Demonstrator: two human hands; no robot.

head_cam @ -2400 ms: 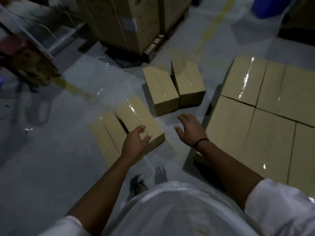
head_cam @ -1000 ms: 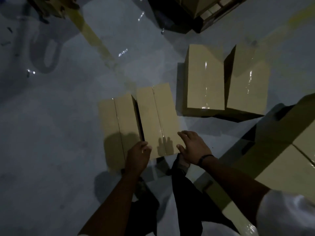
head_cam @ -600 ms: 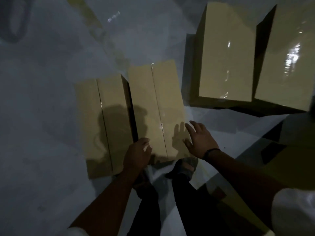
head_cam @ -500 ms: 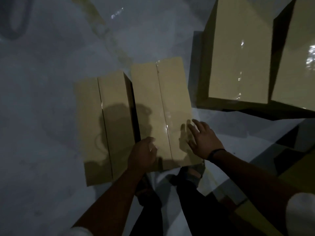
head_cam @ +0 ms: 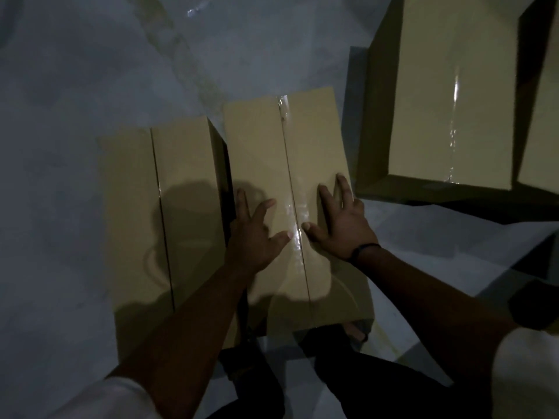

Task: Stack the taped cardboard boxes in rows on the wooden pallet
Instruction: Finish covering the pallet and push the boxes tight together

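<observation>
Two taped cardboard boxes lie side by side on the grey floor in front of me. Both my hands rest on top of the right one (head_cam: 266, 152), on either side of its clear tape seam. My left hand (head_cam: 254, 234) lies with fingers spread near the box's left edge, next to the dark gap between the boxes. My right hand (head_cam: 338, 225), with a black band on the wrist, lies flat with fingers reaching the box's right edge. The left box (head_cam: 181, 182) is untouched. The pallet is out of view.
Two taller taped boxes stand to the upper right, the nearer box (head_cam: 447, 95) close to the one under my hands and the farther box (head_cam: 541, 122) cut off by the frame edge. My legs and feet are just below the boxes. Grey floor (head_cam: 75, 86) spreads to the left.
I have bent lower over the boxes. Both hands moved forward from the right box's near end onto its top, fingers spread flat.
</observation>
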